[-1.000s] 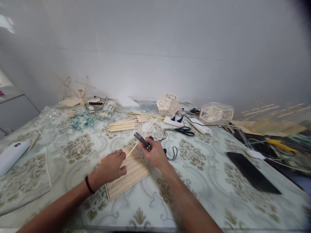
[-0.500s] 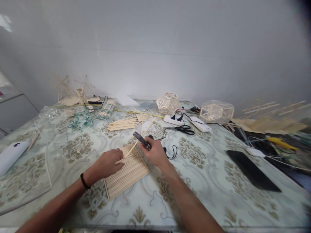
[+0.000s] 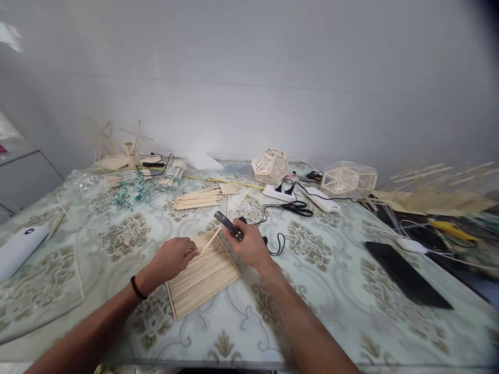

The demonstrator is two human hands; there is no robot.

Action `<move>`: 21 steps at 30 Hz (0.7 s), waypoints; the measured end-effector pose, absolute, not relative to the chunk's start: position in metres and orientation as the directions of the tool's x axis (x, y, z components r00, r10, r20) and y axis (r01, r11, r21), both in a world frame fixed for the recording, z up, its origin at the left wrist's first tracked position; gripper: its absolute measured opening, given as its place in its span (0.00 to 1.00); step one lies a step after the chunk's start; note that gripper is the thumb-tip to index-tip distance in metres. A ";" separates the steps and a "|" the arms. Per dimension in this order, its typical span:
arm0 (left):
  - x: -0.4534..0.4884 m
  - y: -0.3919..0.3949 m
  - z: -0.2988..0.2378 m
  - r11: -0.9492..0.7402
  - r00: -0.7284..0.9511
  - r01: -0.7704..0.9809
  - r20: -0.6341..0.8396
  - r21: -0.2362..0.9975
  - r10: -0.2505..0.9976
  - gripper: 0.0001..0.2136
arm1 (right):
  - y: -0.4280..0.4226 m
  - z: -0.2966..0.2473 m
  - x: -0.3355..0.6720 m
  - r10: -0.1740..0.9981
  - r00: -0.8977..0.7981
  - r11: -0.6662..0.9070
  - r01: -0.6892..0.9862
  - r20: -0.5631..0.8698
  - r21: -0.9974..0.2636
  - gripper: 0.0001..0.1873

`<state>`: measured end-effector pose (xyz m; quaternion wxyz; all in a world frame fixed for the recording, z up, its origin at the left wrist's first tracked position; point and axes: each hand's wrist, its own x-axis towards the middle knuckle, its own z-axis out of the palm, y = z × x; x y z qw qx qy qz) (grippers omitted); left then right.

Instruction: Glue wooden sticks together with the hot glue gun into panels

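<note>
Floral pale-green tabletop (image 3: 319, 296) carries a rectangular pale-wood slatted panel (image 3: 206, 283), visible rows filled; loose pale wooden sticks (image 3: 198, 199) remain unjoined at its twelve o'clock. Right hand (image 3: 249, 244), at two o'clock, grips a black hand tool (image 3: 226, 223) over a thin wooden strip (image 3: 212, 239); left hand (image 3: 173, 255), ten o'clock: fingers curled, grip indeterminable.

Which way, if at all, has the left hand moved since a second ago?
Yes: the left hand has shifted slightly left, uncovering more of the stationary wooden-stick panel.

On the tabletop (image 3: 331, 324), a stick panel (image 3: 206, 285) lies toward the front edge, loose sticks (image 3: 198, 199) behind it, a power strip (image 3: 278, 194) right of those, a slab (image 3: 407, 275) near the right edge.
</note>
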<state>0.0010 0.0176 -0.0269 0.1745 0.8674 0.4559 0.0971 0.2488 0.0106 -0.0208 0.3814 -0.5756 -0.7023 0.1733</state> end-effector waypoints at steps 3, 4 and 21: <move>-0.002 0.021 -0.026 -0.502 0.544 0.749 0.032 0.433 0.839 0.13 | 0.010 -0.021 0.249 0.942 -0.045 0.273 0.676 0.332 -0.684 0.15; -0.003 0.022 -0.025 -0.495 0.537 0.744 0.041 0.449 0.843 0.13 | 0.010 -0.021 0.249 0.942 -0.045 0.273 0.676 0.331 -0.685 0.15; 0.013 0.022 -0.037 -0.346 0.211 0.130 0.315 0.929 0.925 0.15 | 0.009 -0.018 0.248 0.934 -0.039 0.291 0.662 0.356 -0.691 0.15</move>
